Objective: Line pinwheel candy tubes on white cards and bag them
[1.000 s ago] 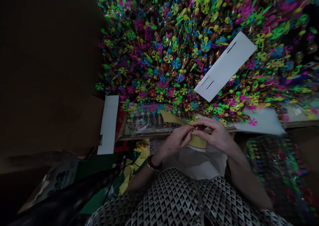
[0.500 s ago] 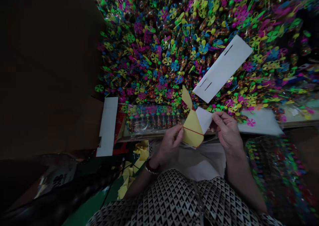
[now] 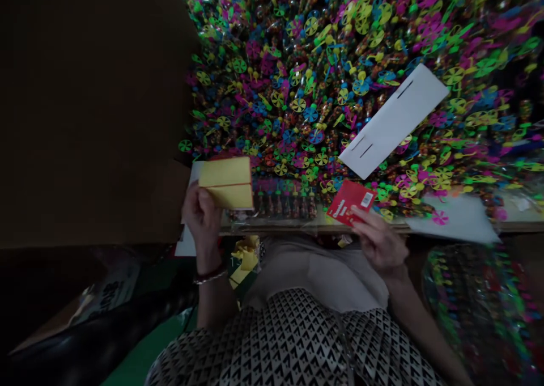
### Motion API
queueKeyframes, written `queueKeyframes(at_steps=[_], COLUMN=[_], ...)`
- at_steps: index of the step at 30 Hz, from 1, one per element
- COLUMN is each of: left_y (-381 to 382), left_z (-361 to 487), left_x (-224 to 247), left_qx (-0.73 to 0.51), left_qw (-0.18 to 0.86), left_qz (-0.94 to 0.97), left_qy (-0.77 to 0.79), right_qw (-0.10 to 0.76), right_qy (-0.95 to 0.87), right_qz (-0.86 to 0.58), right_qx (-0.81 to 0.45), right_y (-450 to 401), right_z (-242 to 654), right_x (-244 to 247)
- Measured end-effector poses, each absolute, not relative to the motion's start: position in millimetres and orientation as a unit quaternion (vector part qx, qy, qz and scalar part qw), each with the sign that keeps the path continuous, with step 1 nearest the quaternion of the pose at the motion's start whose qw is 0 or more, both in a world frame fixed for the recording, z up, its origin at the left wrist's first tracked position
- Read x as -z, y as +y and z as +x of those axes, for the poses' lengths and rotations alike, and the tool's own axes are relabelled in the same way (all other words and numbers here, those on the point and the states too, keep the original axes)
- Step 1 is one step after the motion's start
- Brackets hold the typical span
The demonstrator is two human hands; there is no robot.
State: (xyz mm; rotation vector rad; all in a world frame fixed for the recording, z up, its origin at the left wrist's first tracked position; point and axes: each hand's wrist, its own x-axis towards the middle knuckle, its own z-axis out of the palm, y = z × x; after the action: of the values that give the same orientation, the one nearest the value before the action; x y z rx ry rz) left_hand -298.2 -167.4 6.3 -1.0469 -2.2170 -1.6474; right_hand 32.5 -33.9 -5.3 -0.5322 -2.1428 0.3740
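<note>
Two cards are pinched between fingers by their margins, presumably so faces are left uncovered: yellow card [image 3: 229, 183] in left hand [image 3: 201, 211], red card [image 3: 349, 200] in right hand [image 3: 379, 241], near the table edge [image 3: 280, 227].

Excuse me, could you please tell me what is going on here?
A person's left hand holds a yellow card crossed by a red line, while the right hand grips a red card with a barcode by its lower edge. The two hands are apart. Beyond them, a white slotted card lies on a heap of pinwheel-topped tubes.
</note>
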Motion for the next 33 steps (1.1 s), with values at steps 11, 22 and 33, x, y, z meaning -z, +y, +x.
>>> queueKeyframes(at_steps=[11,22,33], left_y=[-194.4,-195.1,-188.2], left_z=[-383.3,-350.4,-313.3], left_x=[88.8,95.1,51.7], left_qx=[0.363,0.333,0.413], left_qw=[0.063,0.089,0.107], left_qz=[-0.196,-0.249,-0.231], left_qy=[-0.909,-0.905,-0.875], right_qw=[0.399,0.335,0.336], right_qy=[-0.891,-0.916,-0.896], right_qz=[-0.161,-0.117,-0.080], right_qx=[-0.147,-0.188,-0.280], right_y=[-56.0,-54.4,-56.2], right_z=[-7.3,-15.7,-28.8], right_x=[89.4,108.3,98.3])
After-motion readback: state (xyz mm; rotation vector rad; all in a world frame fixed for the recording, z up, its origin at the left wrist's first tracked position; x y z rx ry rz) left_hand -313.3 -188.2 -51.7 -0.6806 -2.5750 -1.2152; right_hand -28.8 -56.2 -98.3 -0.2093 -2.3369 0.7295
